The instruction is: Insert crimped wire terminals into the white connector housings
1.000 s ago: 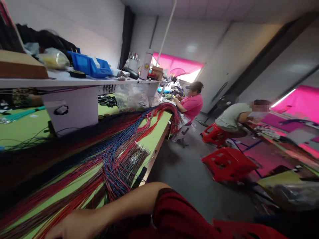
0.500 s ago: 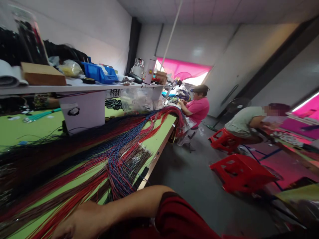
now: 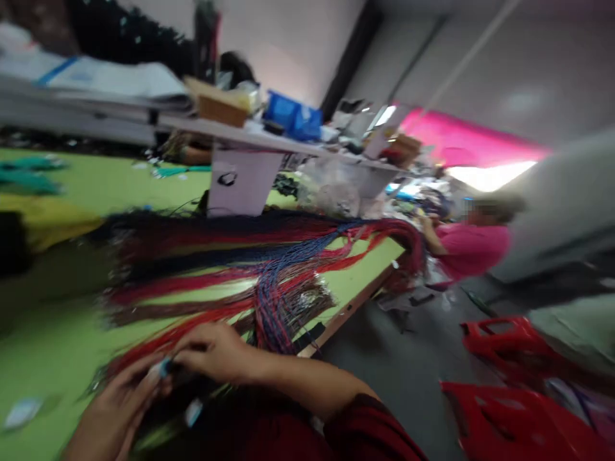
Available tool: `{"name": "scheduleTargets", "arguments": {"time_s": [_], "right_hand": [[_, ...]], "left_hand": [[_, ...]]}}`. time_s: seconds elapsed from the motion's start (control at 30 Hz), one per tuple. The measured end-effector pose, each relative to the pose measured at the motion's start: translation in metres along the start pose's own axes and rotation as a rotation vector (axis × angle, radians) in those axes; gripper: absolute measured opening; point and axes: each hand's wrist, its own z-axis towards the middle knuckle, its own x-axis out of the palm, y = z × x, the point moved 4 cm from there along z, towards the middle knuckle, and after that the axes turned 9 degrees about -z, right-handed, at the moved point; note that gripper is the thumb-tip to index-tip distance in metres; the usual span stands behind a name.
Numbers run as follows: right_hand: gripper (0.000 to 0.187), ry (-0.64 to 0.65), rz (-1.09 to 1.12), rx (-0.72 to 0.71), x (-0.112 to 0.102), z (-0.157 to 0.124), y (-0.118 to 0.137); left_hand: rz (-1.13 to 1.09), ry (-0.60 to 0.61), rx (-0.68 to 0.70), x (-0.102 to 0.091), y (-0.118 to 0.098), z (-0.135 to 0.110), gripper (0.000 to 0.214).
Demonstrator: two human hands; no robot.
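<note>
Handling looks in hand: left hand (image 3: pixel 113 410) pinches a small, blurred blue-and-white piece (image 3: pixel 164 367) beside thin red wires (image 3: pixel 177 331); right hand (image 3: pixel 218 349) meets it, grip unclear; next move likely calls for steady fingertips

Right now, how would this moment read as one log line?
left hand: holding small blue-white item | right hand: fingertips at that item, grip blurred | coloured strand bundles: lying on green tabletop

From where I'm standing this is looking like a wiring workshop: bundles of coloured wires (image 3: pixel 276 282) are spreading along a green tabletop (image 3: pixel 57 374), a blue bin (image 3: pixel 293 117) is sitting on the shelf (image 3: pixel 254 136) above, red stools (image 3: pixel 519 422) are standing on the floor (image 3: pixel 408 378), and a co-worker in pink (image 3: pixel 475 253) is sitting beyond
</note>
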Motion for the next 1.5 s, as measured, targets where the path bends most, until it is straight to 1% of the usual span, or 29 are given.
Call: {"name": "scheduleTargets", "arguments": {"time_s": [0.03, 0.1, 0.13, 0.2, 0.33, 0.53, 0.8, 0.97, 1.1, 1.33, 1.5], "right_hand": [[0.009, -0.042, 0.034, 0.012, -0.004, 0.0, 0.0], [0.011, -0.097, 0.06, 0.063, -0.011, 0.003, -0.002], [0.011, -0.102, 0.071, 0.083, -0.013, 0.006, -0.004], [0.012, -0.108, 0.088, 0.116, -0.016, 0.012, -0.007], [0.012, -0.064, 0.132, 0.151, -0.014, 0.019, -0.011], [0.012, -0.037, 0.136, 0.143, -0.01, 0.018, -0.009], [0.011, -0.06, 0.039, 0.057, -0.008, 0.017, -0.005], [0.01, -0.019, -0.002, 0.015, -0.007, 0.017, 0.0], [0.011, 0.016, -0.012, 0.012, -0.005, 0.016, 0.002], [0.015, 0.043, 0.06, 0.038, -0.001, 0.018, 0.004], [0.017, 0.104, 0.171, 0.082, 0.003, 0.02, 0.002]], "left_hand": [[-0.118, -0.027, -0.038, 0.003, 0.002, -0.001, 0.045], [-0.285, -0.085, 0.004, 0.01, -0.001, 0.0, 0.045], [-0.336, -0.094, 0.012, 0.013, -0.003, 0.001, 0.043], [-0.402, -0.127, 0.002, 0.015, -0.007, 0.005, 0.041], [-0.472, -0.134, -0.057, 0.013, -0.007, 0.008, 0.036], [-0.468, -0.116, -0.037, 0.009, -0.005, 0.008, 0.028], [-0.5, -0.094, -0.037, 0.007, -0.006, 0.007, 0.024], [-0.481, -0.077, -0.033, 0.005, -0.007, 0.006, 0.022], [-0.509, -0.071, -0.044, 0.006, -0.009, 0.006, 0.023], [-0.55, -0.093, -0.044, 0.007, -0.01, 0.005, 0.023], [-0.569, -0.097, -0.038, 0.007, -0.01, 0.004, 0.025]]}}
